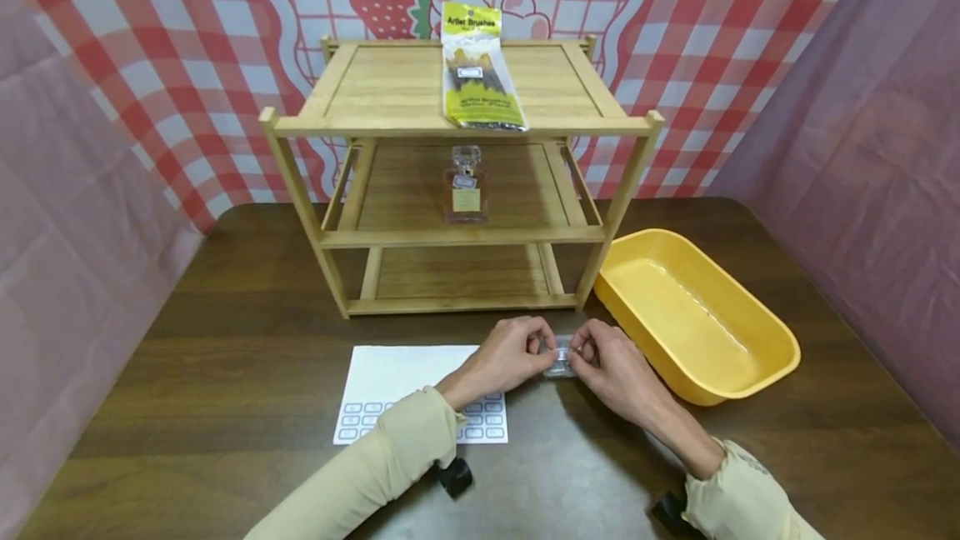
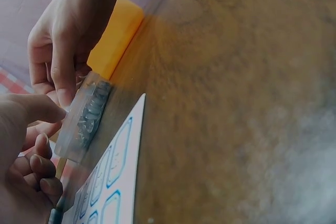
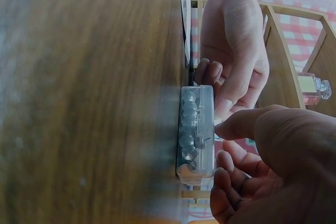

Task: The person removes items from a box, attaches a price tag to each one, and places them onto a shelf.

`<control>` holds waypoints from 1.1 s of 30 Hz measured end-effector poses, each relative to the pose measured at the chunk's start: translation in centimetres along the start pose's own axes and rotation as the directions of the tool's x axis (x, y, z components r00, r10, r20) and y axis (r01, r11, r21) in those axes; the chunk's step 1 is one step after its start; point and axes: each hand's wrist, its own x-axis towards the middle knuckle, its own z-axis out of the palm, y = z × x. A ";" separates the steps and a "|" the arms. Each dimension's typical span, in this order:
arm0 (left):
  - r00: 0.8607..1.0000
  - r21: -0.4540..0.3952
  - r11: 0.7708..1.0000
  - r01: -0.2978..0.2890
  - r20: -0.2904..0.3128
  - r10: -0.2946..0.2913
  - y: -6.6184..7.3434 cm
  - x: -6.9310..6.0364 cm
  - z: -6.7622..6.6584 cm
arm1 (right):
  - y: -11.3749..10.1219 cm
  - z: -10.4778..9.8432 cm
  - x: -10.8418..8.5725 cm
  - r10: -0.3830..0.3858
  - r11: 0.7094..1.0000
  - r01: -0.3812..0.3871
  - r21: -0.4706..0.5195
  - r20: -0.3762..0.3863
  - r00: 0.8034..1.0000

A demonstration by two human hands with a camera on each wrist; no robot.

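Observation:
A small clear plastic box [image 1: 558, 370] lies on the table between my hands, with shiny, greyish see-through pieces inside it in the right wrist view. Over its lid is a small white label [image 1: 562, 354] with a dark border. My left hand [image 1: 510, 357] pinches the label's left side between thumb and forefinger, while my right hand [image 1: 621, 373] pinches its right side. Both sets of fingertips are right at the lid. Partly under my left forearm lies a white sheet [image 1: 405, 369] printed with rows of blue-bordered labels.
Behind stands a three-tier wooden shelf [image 1: 461, 236]. Its top tier holds a pack of artist brushes [image 1: 480, 82], its middle tier a labelled perfume bottle [image 1: 466, 190]. To the right sits a yellow plastic basin [image 1: 693, 307], close to my right hand.

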 end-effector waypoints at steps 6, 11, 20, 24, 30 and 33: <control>1.000 0.021 1.000 -0.003 -0.004 0.003 0.1 0.0 -0.1 | 0.0 0.0 0.1 -0.018 1.000 0.018 -0.021 -0.009 1.000; 1.000 0.019 1.000 0.006 0.005 -0.006 0.1 -0.1 -0.2 | 0.0 0.0 0.1 -0.025 0.999 0.024 -0.035 -0.013 1.000; 1.000 0.019 1.000 0.022 0.013 -0.022 0.0 -0.2 -0.1 | 0.0 0.1 0.0 -0.066 0.996 0.064 -0.057 -0.027 0.997; 1.000 0.023 1.000 0.021 0.012 -0.021 0.1 -0.1 -0.1 | 0.0 0.1 0.0 -0.097 0.993 0.093 -0.078 -0.044 0.994; 1.000 0.022 1.000 0.010 0.014 -0.011 0.2 -0.2 -0.2 | -0.1 0.0 -0.1 -0.086 0.990 0.080 -0.115 -0.053 0.995; 1.000 0.038 0.999 0.007 0.010 -0.007 0.3 -0.2 -0.3 | -0.1 -0.1 -0.3 -0.076 0.991 0.067 -0.120 -0.066 0.995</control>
